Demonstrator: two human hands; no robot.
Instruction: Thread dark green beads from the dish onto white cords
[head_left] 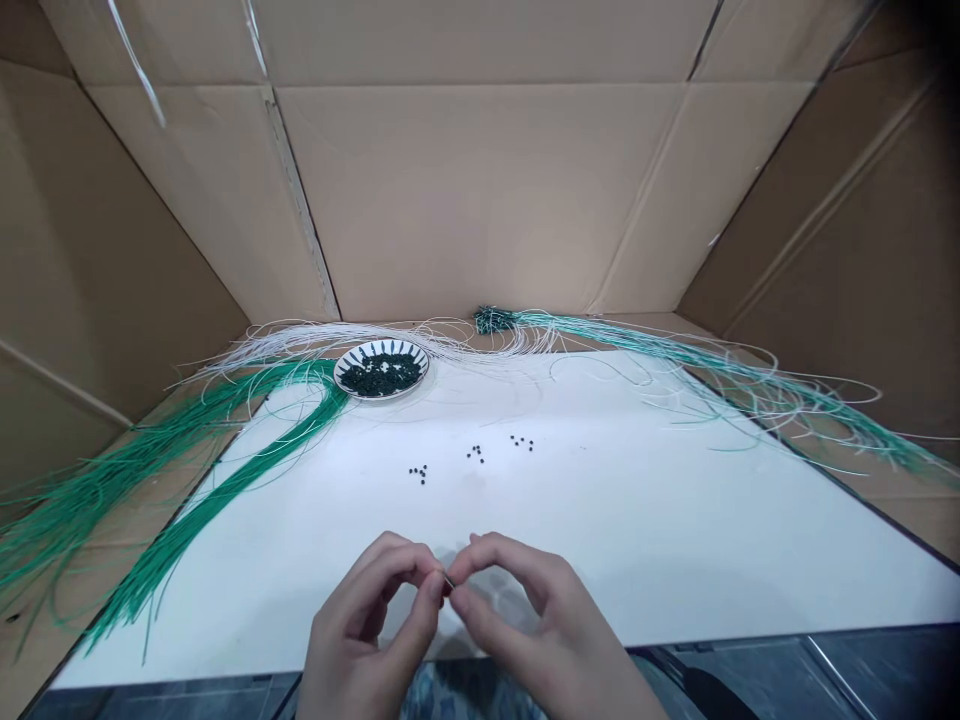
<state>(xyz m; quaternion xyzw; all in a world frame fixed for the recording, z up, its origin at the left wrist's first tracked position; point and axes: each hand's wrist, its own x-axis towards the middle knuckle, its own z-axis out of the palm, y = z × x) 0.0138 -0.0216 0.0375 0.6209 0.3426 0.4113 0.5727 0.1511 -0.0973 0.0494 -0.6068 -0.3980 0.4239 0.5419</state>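
Close to the front edge of the white board, my left hand (379, 620) and my right hand (525, 620) meet fingertip to fingertip. Both are closed in a pinch, thumb against index finger. Between the fingertips shows a small dark, thin piece (449, 580), too tiny and too covered to name. Beyond the hands lie three small groups of black beads: a left group (418, 472), a middle group (475, 454) and a right group (522, 442). A striped dish (421, 358) farther back holds many dark beads (382, 374).
Green strands (247, 470) spread from beside the dish to the left. White strands (300, 338) run along the back. A dark beaded bunch (493, 320) has pale green strands (675, 350) trailing right. Cardboard walls (480, 200) enclose the white board (675, 520).
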